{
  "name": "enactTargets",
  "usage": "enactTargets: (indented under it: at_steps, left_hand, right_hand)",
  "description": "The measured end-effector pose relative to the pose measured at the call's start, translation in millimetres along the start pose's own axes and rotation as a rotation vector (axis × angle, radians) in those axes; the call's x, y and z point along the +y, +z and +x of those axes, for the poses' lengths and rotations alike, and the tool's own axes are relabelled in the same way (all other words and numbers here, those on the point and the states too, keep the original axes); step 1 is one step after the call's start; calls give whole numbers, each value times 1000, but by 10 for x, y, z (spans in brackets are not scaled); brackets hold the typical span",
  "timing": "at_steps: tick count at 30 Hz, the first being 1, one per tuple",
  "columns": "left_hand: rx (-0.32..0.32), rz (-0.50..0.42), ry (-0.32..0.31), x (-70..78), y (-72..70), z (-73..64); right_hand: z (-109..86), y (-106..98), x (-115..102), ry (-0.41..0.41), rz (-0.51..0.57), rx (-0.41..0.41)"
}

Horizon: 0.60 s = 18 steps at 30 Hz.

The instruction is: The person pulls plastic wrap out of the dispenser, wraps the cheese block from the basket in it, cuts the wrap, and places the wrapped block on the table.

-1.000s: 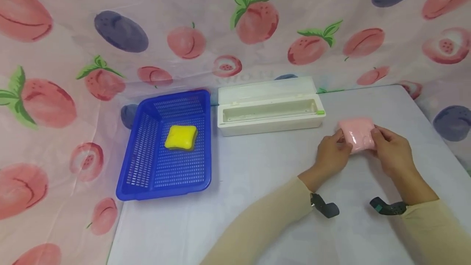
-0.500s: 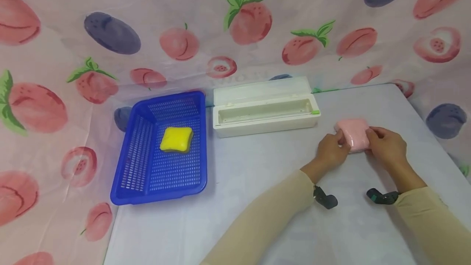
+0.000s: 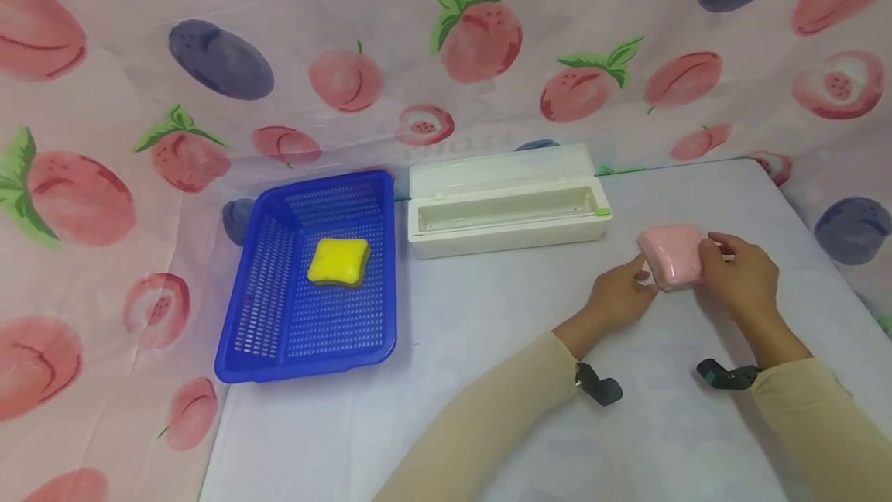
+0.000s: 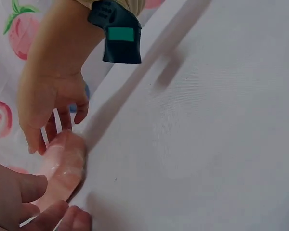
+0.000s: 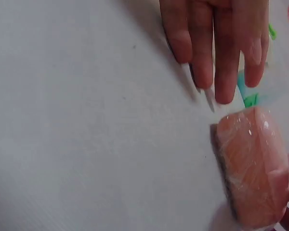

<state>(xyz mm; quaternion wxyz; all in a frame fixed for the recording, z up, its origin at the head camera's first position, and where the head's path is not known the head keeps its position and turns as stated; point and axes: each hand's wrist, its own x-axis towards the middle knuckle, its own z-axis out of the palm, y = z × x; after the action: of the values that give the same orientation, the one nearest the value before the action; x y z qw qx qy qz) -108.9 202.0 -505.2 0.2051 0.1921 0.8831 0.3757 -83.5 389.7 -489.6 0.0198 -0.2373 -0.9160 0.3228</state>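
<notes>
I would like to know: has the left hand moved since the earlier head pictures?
Yes. Judged against the white box in the head view, the left hand has shifted slightly leftward, away from the pink packet.

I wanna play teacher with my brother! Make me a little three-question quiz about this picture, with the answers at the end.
1. Pick one: what colour is the wrapped block between the left hand and the right hand?
A) green
B) pink
C) black

2. True or false: the lid of the white box is shut.

3. Fill the gap: the yellow block lies inside the ____.

Key:
1. B, pink
2. False, it is open
3. blue basket
</notes>
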Motion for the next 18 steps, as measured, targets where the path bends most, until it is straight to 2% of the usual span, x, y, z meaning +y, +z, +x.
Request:
enactTargets:
  at_steps: [2, 4, 6, 8, 11, 14, 16, 18]
  left_hand:
    - [10, -38, -10, -70, -77, -103]
    - [31, -42, 12, -162, -218, -221]
    - [54, -12, 49, -250, -443, -352]
    - [81, 35, 94, -314, -739, -480]
    - [137, 95, 141, -370, -1287, -634]
    - [201, 150, 154, -471, -1854, -707]
    - [213, 215, 131, -578, -2197, -708]
    - [183, 300, 100, -704, -2484, -681]
  right_hand:
    - [-52, 21, -65, -72, 1, 89]
    - [-104, 64, -159, -152, 1, 169]
    - [-145, 113, -278, -252, 14, 231]
    - [-168, 157, -411, -348, 20, 247]
    - [-173, 200, -642, -470, 2, 196]
    - [-144, 255, -890, -587, -24, 116]
    - [-106, 314, -1054, -669, -37, 69]
    - [-53, 385, -1219, -739, -63, 14]
